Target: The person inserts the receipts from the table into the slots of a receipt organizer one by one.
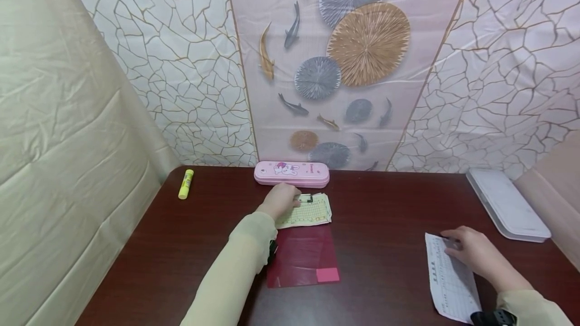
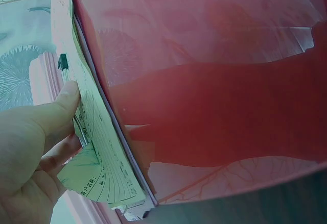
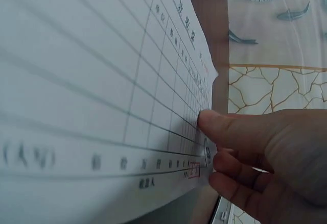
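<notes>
My left hand (image 1: 281, 201) pinches the far left edge of a clipped stack of pale yellow-green slips (image 1: 313, 214). A black binder clip (image 1: 310, 198) sits on the stack's far edge; in the left wrist view the thumb lies beside it and a slip corner curls up. The stack overlaps the far end of a translucent red sheet folder (image 1: 301, 255) with a pink rectangle at its near right corner. My right hand (image 1: 480, 255) pinches the edge of a white printed form (image 1: 453, 286) between thumb and fingers. Ruled columns of the form (image 3: 138, 96) fill the right wrist view.
Behind the slips lies a pink pencil case (image 1: 292, 174) with a rabbit picture. A yellow glue stick (image 1: 186, 184) lies at the far left of the dark table (image 1: 380, 215). At the far right rests a flat white case (image 1: 509, 202). Patterned cloth (image 1: 204, 64) hangs behind.
</notes>
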Demonstrator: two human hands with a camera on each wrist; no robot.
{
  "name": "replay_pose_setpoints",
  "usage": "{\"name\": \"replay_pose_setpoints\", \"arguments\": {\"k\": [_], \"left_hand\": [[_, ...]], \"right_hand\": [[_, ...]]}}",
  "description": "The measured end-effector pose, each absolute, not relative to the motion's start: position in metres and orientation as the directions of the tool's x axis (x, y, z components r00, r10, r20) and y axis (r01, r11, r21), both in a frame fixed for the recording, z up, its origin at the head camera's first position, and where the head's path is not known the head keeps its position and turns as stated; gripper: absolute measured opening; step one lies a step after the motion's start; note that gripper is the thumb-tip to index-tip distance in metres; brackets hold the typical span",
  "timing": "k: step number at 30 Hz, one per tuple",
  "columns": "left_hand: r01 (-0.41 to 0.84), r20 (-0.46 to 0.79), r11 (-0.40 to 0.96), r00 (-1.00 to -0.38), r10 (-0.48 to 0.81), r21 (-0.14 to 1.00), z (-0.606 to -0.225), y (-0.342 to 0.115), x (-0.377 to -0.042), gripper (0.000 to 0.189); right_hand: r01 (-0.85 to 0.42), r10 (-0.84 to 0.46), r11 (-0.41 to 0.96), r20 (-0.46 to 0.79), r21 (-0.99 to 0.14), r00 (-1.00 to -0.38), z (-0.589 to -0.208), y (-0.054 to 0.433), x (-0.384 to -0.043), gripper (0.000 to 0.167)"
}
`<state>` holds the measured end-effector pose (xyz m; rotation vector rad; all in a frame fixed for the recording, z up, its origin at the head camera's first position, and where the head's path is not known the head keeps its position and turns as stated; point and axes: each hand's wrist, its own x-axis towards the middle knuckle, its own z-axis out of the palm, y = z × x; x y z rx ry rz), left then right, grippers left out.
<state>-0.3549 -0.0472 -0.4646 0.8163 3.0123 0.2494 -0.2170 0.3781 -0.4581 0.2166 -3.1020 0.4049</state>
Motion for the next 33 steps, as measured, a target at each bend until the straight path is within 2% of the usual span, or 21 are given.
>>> {"name": "replay_pose_setpoints", "arguments": {"k": [5, 8, 13, 19, 24, 33], "left_hand": [[0.509, 0.04, 0.846, -0.86, 0.509, 0.157, -0.464, -0.046, -0.355, 0.013], [0.504, 0.036, 0.849, -0.862, 0.506, 0.16, -0.462, -0.046, -0.354, 0.012], [0.493, 0.035, 0.856, -0.869, 0.494, 0.157, -0.463, -0.045, -0.353, 0.009], [0.502, 0.038, 0.853, -0.864, 0.502, 0.141, -0.466, -0.045, -0.354, 0.013], [0.508, 0.038, 0.85, -0.861, 0.508, 0.138, -0.468, -0.045, -0.355, 0.023], [0.491, 0.026, 0.862, -0.87, 0.492, 0.127, -0.466, -0.045, -0.354, 0.023]], "right_hand": [[-0.146, -0.132, 0.953, 0.07, -0.264, -0.989, -0.459, 0.377, -0.216, 0.021], [-0.143, -0.127, 0.952, 0.076, -0.271, -0.989, -0.46, 0.377, -0.216, 0.022], [-0.118, -0.114, 0.947, 0.033, -0.299, -0.993, -0.458, 0.376, -0.217, 0.025], [-0.092, -0.107, 0.944, -0.031, -0.317, -0.994, -0.458, 0.376, -0.213, 0.01], [-0.069, -0.088, 0.925, -0.035, -0.375, -0.996, -0.456, 0.377, -0.212, 0.014], [-0.027, -0.049, 0.872, -0.031, -0.489, -0.998, -0.449, 0.369, -0.212, 0.028]]}}
